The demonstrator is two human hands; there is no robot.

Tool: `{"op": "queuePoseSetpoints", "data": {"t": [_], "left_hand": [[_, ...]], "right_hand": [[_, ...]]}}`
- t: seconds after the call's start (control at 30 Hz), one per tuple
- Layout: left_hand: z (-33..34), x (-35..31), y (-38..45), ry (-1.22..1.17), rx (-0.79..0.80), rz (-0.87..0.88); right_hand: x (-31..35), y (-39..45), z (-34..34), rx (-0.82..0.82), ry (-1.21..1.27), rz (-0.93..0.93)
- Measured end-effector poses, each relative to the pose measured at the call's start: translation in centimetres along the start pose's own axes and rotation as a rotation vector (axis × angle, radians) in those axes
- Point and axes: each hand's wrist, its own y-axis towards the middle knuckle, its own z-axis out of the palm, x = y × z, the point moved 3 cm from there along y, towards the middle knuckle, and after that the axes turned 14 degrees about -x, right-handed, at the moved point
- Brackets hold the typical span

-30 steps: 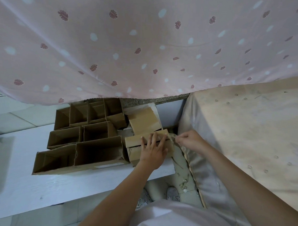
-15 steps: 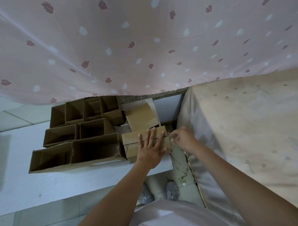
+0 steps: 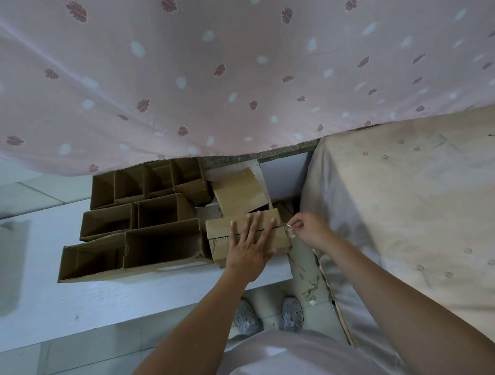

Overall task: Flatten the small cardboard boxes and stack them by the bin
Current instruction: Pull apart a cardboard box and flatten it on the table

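At shelf edge [image 3: 150,299], hands on small box [image 3: 222,228]

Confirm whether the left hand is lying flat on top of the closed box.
Yes, the left hand rests with straight, spread fingers on the closed box.

box [image 3: 247,232]: brown corrugated cardboard, matt, creased; fluted edge shows on its near side, under the left hand [image 3: 249,248]
tape [image 3: 288,230]: clear glossy plastic strip at the box's right end, pinched by the right hand [image 3: 307,229]
open boxes [image 3: 142,219]: left of the box, same matt brown cardboard, rough torn flap edges
flat piece [image 3: 239,191]: behind the box, smooth matt cardboard, paler
shelf [image 3: 94,297]: under the box, white board with fine wood-grain texture, dull sheen
curtain [image 3: 217,72]: above the box, thin pink cloth, matt, printed leaves
cover [image 3: 410,208]: right of the box, beige cloth, soft sheen, quilted dimples
floor [image 3: 308,272]: pale tiles, smooth, with glossy tape scraps
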Motion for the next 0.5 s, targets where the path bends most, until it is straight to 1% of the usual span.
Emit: {"op": "queuePoseSetpoints", "data": {"t": [0.1, 0.2, 0.27, 0.37, 0.5], "left_hand": [[0.2, 0.0, -0.4, 0.034, -0.022, 0.022], [0.3, 0.2, -0.4, 0.045, -0.034, 0.026], [0.2, 0.5, -0.5, 0.053, -0.036, 0.023], [0.1, 0.7, -0.6, 0.052, -0.022, 0.014], [-0.1, 0.9, -0.5, 0.035, -0.006, 0.001]], "right_hand": [[-0.3, 0.4, 0.0, 0.061, -0.039, -0.014], [-0.6, 1.0, -0.2, 0.077, -0.065, -0.042], [-1.1, 1.4, -0.6, 0.080, -0.074, -0.027], [-2.5, 1.7, -1.3, 0.045, -0.087, 0.026], [-4.2, 0.8, -1.5, -0.063, -0.058, 0.080]]}}
